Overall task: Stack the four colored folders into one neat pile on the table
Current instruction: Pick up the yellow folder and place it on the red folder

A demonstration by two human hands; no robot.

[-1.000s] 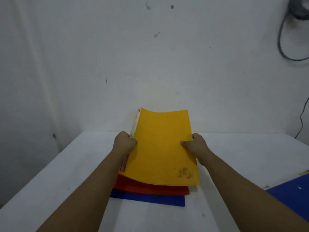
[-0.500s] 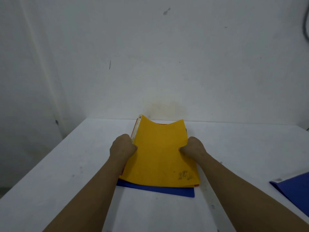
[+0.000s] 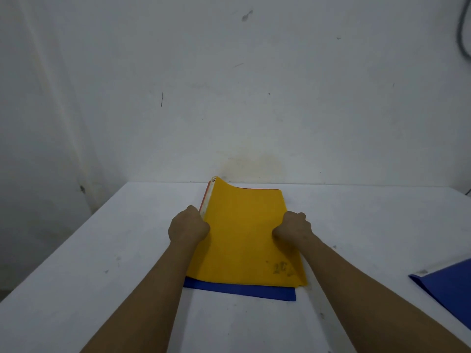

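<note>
A yellow folder lies on top of a pile in the middle of the white table. Under it a red folder shows only as a thin edge along the left and far sides. A blue folder at the bottom sticks out toward me. My left hand grips the yellow folder's left edge and my right hand grips its right edge. The far left corner of the yellow folder curls upward. A second blue folder lies apart at the table's right edge.
A white wall stands right behind the table's far edge. A dark cable hangs at the upper right. The table's left edge runs diagonally down to the lower left.
Both hands have lowered the yellow folder from a raised tilt down onto the red and blue folders. It now covers nearly all of the red one.
</note>
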